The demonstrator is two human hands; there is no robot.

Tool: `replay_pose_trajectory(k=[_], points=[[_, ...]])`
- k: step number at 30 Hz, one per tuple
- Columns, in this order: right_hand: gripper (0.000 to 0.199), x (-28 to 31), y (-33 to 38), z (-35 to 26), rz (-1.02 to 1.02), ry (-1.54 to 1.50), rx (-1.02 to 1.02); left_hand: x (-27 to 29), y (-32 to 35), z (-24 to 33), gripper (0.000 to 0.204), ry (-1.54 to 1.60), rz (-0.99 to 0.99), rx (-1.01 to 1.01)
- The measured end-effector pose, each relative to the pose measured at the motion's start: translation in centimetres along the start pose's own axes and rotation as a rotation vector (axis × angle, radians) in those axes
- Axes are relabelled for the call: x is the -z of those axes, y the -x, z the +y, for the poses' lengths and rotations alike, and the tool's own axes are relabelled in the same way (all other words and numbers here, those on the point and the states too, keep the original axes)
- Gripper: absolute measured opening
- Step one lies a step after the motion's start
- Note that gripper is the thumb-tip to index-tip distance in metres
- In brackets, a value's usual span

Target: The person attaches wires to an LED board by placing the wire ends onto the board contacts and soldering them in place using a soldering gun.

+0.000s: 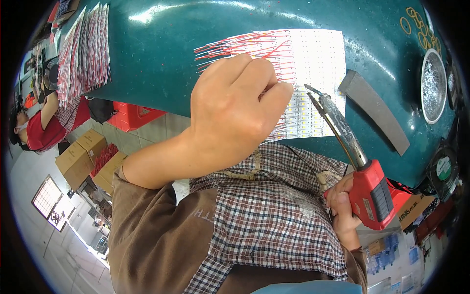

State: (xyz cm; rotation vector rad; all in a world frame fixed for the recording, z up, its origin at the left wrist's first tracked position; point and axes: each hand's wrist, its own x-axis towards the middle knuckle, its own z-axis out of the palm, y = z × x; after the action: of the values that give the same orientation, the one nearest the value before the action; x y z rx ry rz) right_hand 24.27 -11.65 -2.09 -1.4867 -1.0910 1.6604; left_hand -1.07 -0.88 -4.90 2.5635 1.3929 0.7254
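Observation:
A white LED circuit board (318, 54) with rows of small yellow chips lies on the green table. Many thin red and white wires (259, 43) stick out along its left side. My left hand (235, 100) is closed over the board's wired side, fingertips pinched together; whatever they hold is hidden beneath. In my right hand (342, 206) is a red soldering gun (373, 196), held by its grip. Its metal barrel slants up and left, and the tip (307, 87) is over the board, just right of my left fingers. A thin feed tube runs along the barrel.
Right of the board lies a grey bar (374, 110), with a metal bowl (434, 85) beyond it. Yellow rubber bands (420, 29) are at the far right. A wired stack of boards (85, 54) sits far left, near another person (46, 122). A small fan (443, 169) stands at the right edge.

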Motion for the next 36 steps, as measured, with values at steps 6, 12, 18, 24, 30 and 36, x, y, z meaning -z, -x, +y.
replay_pose_trajectory(k=[6, 12, 18, 24, 30, 36], points=[[0.015, -0.1, -0.3, -0.1, 0.024, 0.000, 0.049, -0.1, 0.3, 0.0, 0.023, -0.024, 0.004, -0.011], [0.015, -0.4, -0.6, -0.3, 0.055, -0.046, 0.072, -0.1, 0.1, 0.2, 0.023, -0.037, -0.001, -0.015], [0.015, -0.5, -1.0, -0.3, 0.082, -0.075, 0.084, 0.6, -0.4, -1.1, 0.018, 0.065, 0.006, 0.012], [0.013, -0.4, -1.0, -0.2, 0.138, -0.141, 0.146, 2.3, -2.1, -3.4, 0.015, 0.037, -0.010, 0.009], [0.011, -0.6, -0.5, 0.0, 0.197, -0.196, 0.080, 4.8, -6.0, -9.3, 0.019, -0.270, 0.050, 0.376], [0.014, -0.8, -0.6, -0.1, 0.211, -0.199, 0.079, 4.3, -8.6, -13.0, 0.023, -0.064, 0.005, 0.467]])
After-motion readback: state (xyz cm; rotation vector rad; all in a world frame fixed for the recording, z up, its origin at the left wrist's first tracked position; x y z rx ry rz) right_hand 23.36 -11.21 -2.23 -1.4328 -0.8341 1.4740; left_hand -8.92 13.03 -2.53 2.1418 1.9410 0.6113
